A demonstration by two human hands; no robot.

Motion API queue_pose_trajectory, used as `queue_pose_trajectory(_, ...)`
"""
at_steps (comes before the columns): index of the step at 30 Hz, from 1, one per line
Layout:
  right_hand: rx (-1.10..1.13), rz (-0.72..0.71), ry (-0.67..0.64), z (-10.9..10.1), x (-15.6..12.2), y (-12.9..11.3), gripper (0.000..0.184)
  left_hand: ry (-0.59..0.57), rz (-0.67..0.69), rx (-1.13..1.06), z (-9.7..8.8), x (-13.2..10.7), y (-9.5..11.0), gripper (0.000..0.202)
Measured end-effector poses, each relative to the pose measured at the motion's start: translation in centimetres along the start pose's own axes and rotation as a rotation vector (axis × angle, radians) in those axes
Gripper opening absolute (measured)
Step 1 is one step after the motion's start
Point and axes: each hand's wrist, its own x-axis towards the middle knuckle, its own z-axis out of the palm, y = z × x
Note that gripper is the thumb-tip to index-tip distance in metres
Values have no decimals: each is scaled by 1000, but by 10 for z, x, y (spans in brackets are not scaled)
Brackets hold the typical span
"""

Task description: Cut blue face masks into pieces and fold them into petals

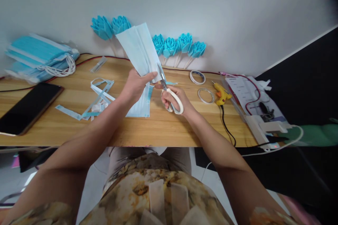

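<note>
A pale blue face mask is raised above the table, its lower end gripped by my left hand. My right hand has its fingers in the handles of white-handled scissors. The metal blades lie at the right edge of the mask, close to my left thumb; whether they are parted is hard to make out. Under my left hand, another pale blue mask piece rests on the wood. Cut strips are tangled to the left of my left forearm.
Blue folded flowers on sticks lean on the wall. A mask stack and a phone lie left. To the right are tape rolls, a yellow glue gun and a power strip. Cables run along the table's back.
</note>
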Motion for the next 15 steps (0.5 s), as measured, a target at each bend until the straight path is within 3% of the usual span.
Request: queue_pose_trajectory(15,-97,-1,-10,-3,0,1,44,8,28,22,-3,2,0,43)
